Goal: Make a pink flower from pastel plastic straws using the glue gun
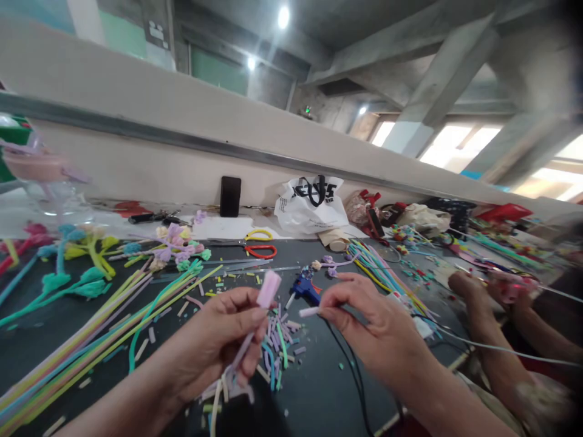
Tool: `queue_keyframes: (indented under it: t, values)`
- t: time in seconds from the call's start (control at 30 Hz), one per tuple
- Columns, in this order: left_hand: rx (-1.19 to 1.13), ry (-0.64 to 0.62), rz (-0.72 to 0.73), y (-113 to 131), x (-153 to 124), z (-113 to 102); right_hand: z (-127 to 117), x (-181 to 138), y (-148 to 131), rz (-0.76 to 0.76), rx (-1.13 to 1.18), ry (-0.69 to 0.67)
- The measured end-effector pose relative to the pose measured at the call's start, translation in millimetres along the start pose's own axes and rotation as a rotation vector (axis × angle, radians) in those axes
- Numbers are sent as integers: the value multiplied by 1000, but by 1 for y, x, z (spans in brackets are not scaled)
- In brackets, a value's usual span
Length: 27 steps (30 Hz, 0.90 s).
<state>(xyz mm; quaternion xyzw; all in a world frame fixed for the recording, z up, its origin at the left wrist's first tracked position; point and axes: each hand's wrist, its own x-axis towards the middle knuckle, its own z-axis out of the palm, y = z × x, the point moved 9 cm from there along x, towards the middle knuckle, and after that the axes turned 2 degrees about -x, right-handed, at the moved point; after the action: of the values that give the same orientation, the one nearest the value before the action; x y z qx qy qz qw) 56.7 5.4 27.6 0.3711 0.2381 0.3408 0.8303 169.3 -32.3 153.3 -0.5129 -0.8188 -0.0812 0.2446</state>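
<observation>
My left hand [228,331] is closed around a thin lilac pipe-cleaner stem [243,351]. A thicker pale-lilac fuzzy piece [268,289] stands up at the stem's top, between thumb and fingers. Just to the right, my right hand [364,315] pinches a short cut piece of lilac pipe cleaner [310,312] by one end, its free end pointing left. The two pieces are apart. Behind my right fingertips lies a blue glue gun [306,287]. Loose pipe-cleaner cuttings [285,337] are heaped on the dark table between and below my hands.
Long pipe cleaners [91,343] lie at left, with fuzzy flowers [175,246] beyond. Scissors [260,250], a phone [231,196] and a white bag [312,206] stand or lie toward the wall. A black cable [353,370] runs forward. A co-worker's hands [473,291] are at right.
</observation>
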Motion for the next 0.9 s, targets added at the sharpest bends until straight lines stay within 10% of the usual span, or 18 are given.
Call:
queue_keyframes:
  t: [0.27, 0.9]
  values:
    - [359, 52, -188, 7, -18, 27, -37, -21, -6, -41, 9, 146]
    - [549, -19, -282, -22, -39, 41, -13, -42, -44, -172, -35, 41]
